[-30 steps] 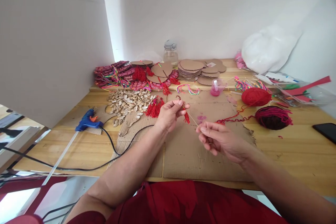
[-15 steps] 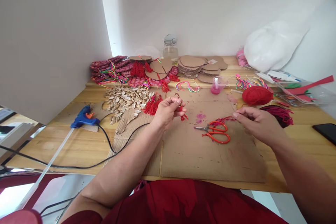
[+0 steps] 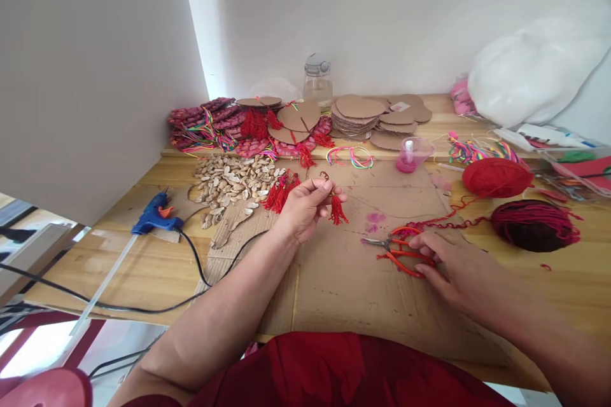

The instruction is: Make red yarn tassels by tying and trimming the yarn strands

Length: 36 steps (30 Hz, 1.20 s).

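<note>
Between the thumb and fingers of my left hand (image 3: 308, 206) is a red yarn tassel (image 3: 338, 210), its strands hanging down on the right. A short dark loop of cord (image 3: 324, 175) sticks up above the fingertips. My right hand (image 3: 446, 264) has its thumb and fingers on the orange handles of the scissors (image 3: 396, 253), which lie on the cardboard with the blades pointing left. Magenta yarn (image 3: 458, 224) trails just behind them to a dark magenta yarn ball (image 3: 534, 226). Beside it is a red yarn ball (image 3: 496, 178).
Peanut shells (image 3: 233, 184) and more red tassels (image 3: 281, 192) lie left of my left hand. A blue glue gun (image 3: 156, 215) with its cord is further left. Cardboard discs (image 3: 358, 111), a bottle (image 3: 318, 82) and a cup of pink liquid (image 3: 408, 159) stand behind.
My right hand has let go of the yarn and come down leftward onto the scissors' handles. My left hand still holds the tassel, whose strands now hang in fuller view.
</note>
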### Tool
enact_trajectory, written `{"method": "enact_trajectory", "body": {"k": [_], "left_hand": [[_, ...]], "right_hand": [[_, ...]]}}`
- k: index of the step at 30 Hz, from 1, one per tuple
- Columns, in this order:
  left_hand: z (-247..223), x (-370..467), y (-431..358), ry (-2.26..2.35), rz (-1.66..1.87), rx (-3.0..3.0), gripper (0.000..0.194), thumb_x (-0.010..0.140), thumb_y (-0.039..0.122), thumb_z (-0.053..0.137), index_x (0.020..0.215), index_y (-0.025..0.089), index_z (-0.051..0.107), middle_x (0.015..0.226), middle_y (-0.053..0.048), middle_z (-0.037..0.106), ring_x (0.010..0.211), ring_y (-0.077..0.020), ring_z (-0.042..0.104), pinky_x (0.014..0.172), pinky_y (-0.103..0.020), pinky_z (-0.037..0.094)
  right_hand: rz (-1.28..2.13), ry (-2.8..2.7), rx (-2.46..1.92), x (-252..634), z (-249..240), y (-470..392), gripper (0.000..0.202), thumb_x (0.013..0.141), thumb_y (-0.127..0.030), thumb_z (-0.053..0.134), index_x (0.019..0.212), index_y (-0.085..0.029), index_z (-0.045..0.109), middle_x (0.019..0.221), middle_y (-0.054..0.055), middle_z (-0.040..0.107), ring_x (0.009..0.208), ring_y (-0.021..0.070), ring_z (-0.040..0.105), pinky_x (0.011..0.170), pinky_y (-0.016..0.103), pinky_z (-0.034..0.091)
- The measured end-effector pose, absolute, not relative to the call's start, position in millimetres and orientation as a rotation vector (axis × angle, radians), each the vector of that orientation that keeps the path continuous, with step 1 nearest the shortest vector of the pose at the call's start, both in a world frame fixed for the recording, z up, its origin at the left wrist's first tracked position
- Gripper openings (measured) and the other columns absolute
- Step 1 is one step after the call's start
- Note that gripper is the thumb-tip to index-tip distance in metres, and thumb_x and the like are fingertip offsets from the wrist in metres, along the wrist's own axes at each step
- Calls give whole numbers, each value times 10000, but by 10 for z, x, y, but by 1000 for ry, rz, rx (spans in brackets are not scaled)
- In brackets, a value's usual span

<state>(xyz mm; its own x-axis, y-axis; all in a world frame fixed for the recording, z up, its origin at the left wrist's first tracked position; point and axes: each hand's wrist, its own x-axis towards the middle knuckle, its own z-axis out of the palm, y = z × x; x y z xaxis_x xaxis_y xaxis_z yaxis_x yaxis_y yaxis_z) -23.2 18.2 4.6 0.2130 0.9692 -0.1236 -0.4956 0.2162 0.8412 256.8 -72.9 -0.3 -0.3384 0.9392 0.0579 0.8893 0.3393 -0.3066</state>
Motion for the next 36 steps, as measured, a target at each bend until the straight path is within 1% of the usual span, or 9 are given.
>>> {"method": "enact_trajectory", "body": {"k": [3, 7, 10, 18, 21, 25, 29, 31, 36], "left_hand": [[59, -233, 169, 778, 1162, 768, 308, 722, 306, 832, 800, 136, 588, 814, -45, 708, 751, -161, 734, 466, -142, 453], [80, -223, 153, 775, 1153, 784, 333, 726, 335, 837, 799, 141, 575, 811, -27, 704, 748, -169, 738, 632, -235, 591], [82, -218, 148, 766, 1150, 795, 340, 726, 336, 840, 799, 138, 573, 817, -33, 708, 752, -176, 743, 624, -231, 597], [50, -236, 172, 788, 1148, 799, 294, 746, 305, 824, 822, 132, 599, 842, -47, 717, 784, -177, 749, 571, -174, 564], [44, -238, 176, 792, 1164, 797, 259, 765, 286, 807, 813, 136, 602, 838, -40, 717, 782, -166, 746, 622, -194, 586], [38, -238, 174, 822, 1164, 782, 260, 773, 295, 800, 814, 142, 595, 833, -35, 714, 771, -162, 744, 624, -204, 590], [37, -238, 156, 780, 1122, 793, 298, 755, 325, 817, 835, 141, 596, 853, -44, 716, 791, -184, 750, 596, -204, 589], [44, -237, 143, 752, 1100, 807, 309, 753, 335, 820, 831, 141, 592, 869, -53, 720, 817, -197, 752, 572, -193, 579], [68, -238, 118, 724, 1063, 837, 308, 772, 350, 807, 828, 143, 587, 888, -62, 729, 848, -206, 753, 616, -212, 590]], "right_hand": [[296, -2427, -1639, 2540, -28, -690, 81, 883, -258, 553, 937, -212, 594, 988, 103, 676, 917, 300, 624, 789, 444, 485], [224, -2493, -1619, 2497, -3, -652, 143, 917, -292, 538, 960, -210, 647, 999, 114, 656, 936, 322, 602, 837, 492, 463], [246, -2498, -1637, 2506, -9, -645, 177, 922, -321, 553, 1003, -209, 663, 1035, 121, 647, 949, 324, 597, 838, 490, 460], [225, -2495, -1561, 2505, 12, -669, 157, 931, -297, 490, 885, -208, 611, 925, 108, 657, 871, 294, 589, 790, 452, 437], [459, -2314, -1585, 2477, 115, -702, 133, 939, -323, 509, 955, -214, 584, 945, 95, 672, 867, 271, 604, 775, 414, 437], [1168, -1849, -1493, 2311, 301, -756, 190, 932, -412, 583, 979, -229, 564, 857, 48, 659, 764, 194, 592, 658, 306, 434], [1793, -1446, -1311, 1986, 356, -783, 311, 897, -513, 624, 935, -212, 557, 750, -4, 595, 521, 82, 399, 481, 231, 296], [1898, -1382, -1279, 1837, 329, -768, 383, 890, -578, 596, 882, -200, 536, 702, -10, 573, 485, 69, 321, 455, 231, 239], [1695, -1528, -1330, 1704, 273, -689, 458, 833, -637, 634, 756, -206, 499, 661, 16, 581, 592, 130, 454, 539, 263, 331]]}}
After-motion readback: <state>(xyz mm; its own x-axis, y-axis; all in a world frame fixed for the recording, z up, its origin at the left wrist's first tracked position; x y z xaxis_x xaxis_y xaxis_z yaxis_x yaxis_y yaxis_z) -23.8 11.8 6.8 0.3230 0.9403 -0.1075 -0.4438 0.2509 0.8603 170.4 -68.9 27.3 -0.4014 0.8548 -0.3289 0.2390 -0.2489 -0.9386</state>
